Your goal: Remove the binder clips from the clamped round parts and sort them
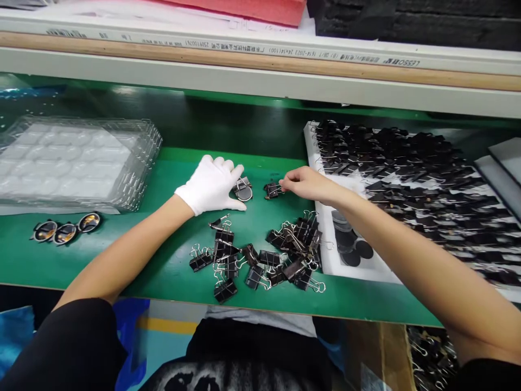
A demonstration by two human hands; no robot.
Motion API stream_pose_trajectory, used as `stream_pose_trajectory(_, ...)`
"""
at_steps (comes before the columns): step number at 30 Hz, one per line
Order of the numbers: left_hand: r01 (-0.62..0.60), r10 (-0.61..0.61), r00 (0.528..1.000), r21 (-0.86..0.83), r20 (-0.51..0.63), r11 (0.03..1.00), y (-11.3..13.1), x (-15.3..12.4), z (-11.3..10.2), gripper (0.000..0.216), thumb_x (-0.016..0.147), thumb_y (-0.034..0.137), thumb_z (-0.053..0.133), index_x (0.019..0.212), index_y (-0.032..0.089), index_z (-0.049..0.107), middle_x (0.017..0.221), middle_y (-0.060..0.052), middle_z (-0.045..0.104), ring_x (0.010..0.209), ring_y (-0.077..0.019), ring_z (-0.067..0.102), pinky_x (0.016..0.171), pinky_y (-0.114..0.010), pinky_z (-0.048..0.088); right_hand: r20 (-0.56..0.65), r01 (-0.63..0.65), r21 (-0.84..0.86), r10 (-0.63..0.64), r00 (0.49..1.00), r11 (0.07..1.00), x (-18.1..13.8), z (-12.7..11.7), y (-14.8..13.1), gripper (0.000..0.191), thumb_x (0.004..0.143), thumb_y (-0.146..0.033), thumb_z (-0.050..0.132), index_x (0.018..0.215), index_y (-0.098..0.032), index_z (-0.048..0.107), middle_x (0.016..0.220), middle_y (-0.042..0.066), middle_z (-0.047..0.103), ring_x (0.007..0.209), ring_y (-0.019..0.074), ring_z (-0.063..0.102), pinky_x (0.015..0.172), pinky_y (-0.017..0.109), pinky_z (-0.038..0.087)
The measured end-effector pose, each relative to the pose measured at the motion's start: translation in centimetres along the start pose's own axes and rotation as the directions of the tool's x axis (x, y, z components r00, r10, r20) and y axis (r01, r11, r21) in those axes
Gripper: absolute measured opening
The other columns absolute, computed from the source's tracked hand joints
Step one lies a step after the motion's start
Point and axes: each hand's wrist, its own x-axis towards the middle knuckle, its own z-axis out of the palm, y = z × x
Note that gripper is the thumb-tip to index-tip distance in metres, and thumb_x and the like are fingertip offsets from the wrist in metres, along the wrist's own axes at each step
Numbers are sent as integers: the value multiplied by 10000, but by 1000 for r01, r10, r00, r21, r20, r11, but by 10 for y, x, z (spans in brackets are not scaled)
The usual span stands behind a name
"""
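My left hand (214, 184), in a white glove, rests on the green table with thumb and index finger spread. Between them lies a dark round disc (244, 193) with a pale rim and a binder clip at its upper edge; I cannot see a firm grip on it. To the right, my bare right hand (303, 183) pinches the wire handle of a black binder clip (272, 189), close to the table top. Below both hands, a loose pile of black binder clips (299, 239) spreads over the table, some with handles folded out.
Stacked clear plastic trays (77, 163) stand at the left, with three round rimmed pieces (65, 233) before them. At the right, a white foam tray (325, 255) holds rows of clipped parts and several dark discs (348, 241). A shelf edge (260, 76) crosses above.
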Motion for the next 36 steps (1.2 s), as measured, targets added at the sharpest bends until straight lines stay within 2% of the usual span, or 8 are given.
stream_pose_trajectory(4,-137,138,990,-39,34,990,-20,-3,2,702,953,583,643,1592,356,460,1494,-150,569,1261,-400,540,973,-486,367,110,44,-35,-40,993,998,8,-1,1,346,939,-450,622,697,-210,683,720,45,633,674,181,485,660,343,351)
stream_pose_trajectory(7,-95,99,992,-53,76,994,-21,2,11,573,1012,534,568,1527,285,544,1305,-146,674,1170,-363,587,951,-470,382,166,27,-111,-8,986,993,10,-4,-6,466,939,-590,621,666,-216,674,687,55,612,675,201,506,677,360,379)
stream_pose_trajectory(10,-25,27,999,-107,23,994,-11,6,18,567,986,583,598,1419,217,625,1227,-147,688,1148,-358,599,943,-455,404,-88,-63,-257,41,995,964,12,3,-18,605,956,-746,510,686,-219,635,782,113,642,830,296,607,796,444,458)
stream_pose_trajectory(13,49,-53,998,-195,-18,980,-1,7,24,591,953,598,640,1391,202,635,1291,-146,664,1155,-347,609,926,-428,433,-401,15,-255,-120,908,967,22,17,-28,655,1021,-759,305,926,-221,666,1080,187,682,1125,396,600,952,572,470)
stream_pose_trajectory(18,67,-69,998,-242,1,968,1,7,30,562,926,619,665,1306,205,683,1184,-120,691,1066,-325,648,849,-403,459,-256,292,-241,-350,901,926,57,35,-31,648,1073,-658,161,1292,-256,620,1394,171,612,1365,379,492,1146,664,353)
stream_pose_trajectory(21,66,-83,995,-290,-47,955,5,3,35,535,900,619,696,1225,194,706,1142,-110,707,1044,-314,661,847,-403,467,-236,120,-162,-157,959,979,74,46,-23,660,1071,-632,107,1309,-285,616,1420,157,580,1431,388,435,1167,729,294)
stream_pose_trajectory(24,74,-120,986,-348,-112,934,12,1,40,524,874,607,717,1160,169,710,1098,-112,716,999,-295,679,839,-399,473,-347,-34,-94,0,938,995,81,57,-11,672,1064,-638,70,1319,-313,600,1478,151,519,1495,377,351,1179,743,264)
stream_pose_trajectory(36,163,-186,982,-353,-31,921,34,14,37,568,868,665,696,1141,167,719,1056,-129,708,983,-316,682,834,-422,438,-526,-206,-62,143,838,977,89,68,6,706,1081,-604,39,1344,-255,593,1499,204,441,1489,381,306,1172,726,206)
